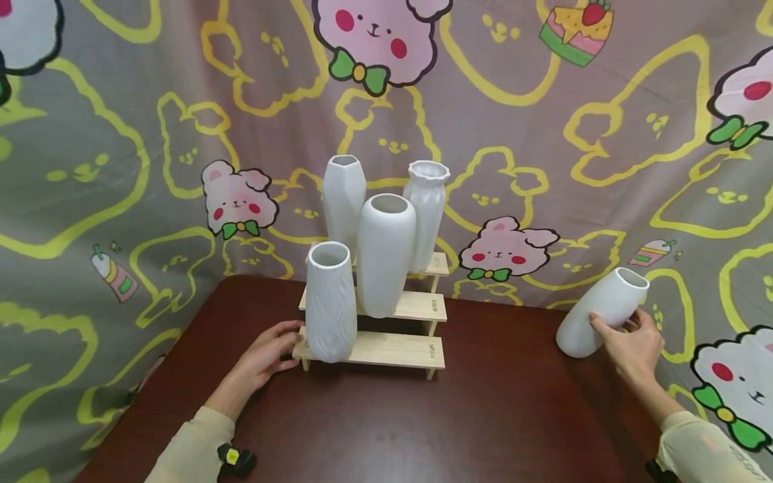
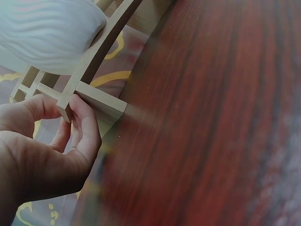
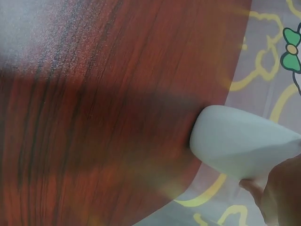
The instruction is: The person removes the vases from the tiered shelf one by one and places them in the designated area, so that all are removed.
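The left hand (image 1: 268, 355) holds the left end of the lowest shelf of a pale wooden three-step stand (image 1: 386, 349); in the left wrist view its fingers and thumb pinch the corner (image 2: 66, 106). A wavy-textured white vase (image 1: 331, 305) stands on that shelf's left part. On the middle step is a smooth tall white vase (image 1: 386, 255), and behind it stand a faceted vase (image 1: 344, 198) and a ruffled-rim vase (image 1: 426, 208). At the right, the right hand (image 1: 634, 342) grips a smooth white vase (image 1: 594, 315), tilted to the right, its base low by the tabletop.
The dark red-brown table (image 1: 386, 429) extends in front of the stand and between it and the right hand. A patterned cloth (image 1: 513, 154) with cartoon rabbits hangs behind the table and along both sides.
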A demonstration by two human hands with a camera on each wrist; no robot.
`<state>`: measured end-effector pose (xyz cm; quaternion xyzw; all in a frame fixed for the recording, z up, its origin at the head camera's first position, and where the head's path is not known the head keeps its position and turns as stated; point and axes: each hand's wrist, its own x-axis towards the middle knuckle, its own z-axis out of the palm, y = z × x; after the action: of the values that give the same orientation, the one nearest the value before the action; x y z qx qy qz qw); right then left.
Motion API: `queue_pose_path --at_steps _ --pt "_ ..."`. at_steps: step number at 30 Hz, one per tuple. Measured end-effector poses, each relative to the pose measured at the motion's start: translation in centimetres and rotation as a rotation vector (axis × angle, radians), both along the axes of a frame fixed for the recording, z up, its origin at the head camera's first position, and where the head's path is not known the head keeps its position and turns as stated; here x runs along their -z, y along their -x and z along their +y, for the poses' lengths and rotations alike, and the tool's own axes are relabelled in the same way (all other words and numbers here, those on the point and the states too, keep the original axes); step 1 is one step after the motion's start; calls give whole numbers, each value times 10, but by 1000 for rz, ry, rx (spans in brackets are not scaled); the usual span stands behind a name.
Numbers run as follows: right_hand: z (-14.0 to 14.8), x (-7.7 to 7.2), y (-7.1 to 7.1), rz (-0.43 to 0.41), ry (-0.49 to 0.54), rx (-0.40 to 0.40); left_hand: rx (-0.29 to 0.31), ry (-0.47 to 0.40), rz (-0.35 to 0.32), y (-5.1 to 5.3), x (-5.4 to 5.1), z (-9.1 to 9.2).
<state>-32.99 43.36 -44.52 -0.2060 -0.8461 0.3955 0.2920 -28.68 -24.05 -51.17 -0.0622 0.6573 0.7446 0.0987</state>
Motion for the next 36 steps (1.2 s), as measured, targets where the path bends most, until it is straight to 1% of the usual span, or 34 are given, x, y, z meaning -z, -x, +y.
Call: queue_pose_path --at_steps 1,6,10,13,17,20,23,26,31,36 --pt "1 0 0 0 -10 3 5 6 3 0 0 1" --pt "3 0 0 6 -43 -3 -9 15 7 0 -2 3" --pt "1 1 0 -9 -61 -38 -5 29 13 -2 -3 1" --pt "-2 4 -4 -14 -69 -70 -3 35 17 -2 -4 -2" --pt "-1 6 -4 -4 -75 -117 -9 28 14 -1 1 -3" --pt "3 6 -7 -9 -113 -162 -7 18 10 -2 5 -2" --pt "6 4 -14 -25 -145 -212 -2 18 8 -3 7 -1" --pt "7 0 -22 -34 -164 -222 0 23 13 -2 7 -1" --pt "3 -12 -35 -4 -187 -184 6 26 15 0 3 0" --pt "-11 -19 -52 23 -166 -163 -3 29 5 1 0 1"
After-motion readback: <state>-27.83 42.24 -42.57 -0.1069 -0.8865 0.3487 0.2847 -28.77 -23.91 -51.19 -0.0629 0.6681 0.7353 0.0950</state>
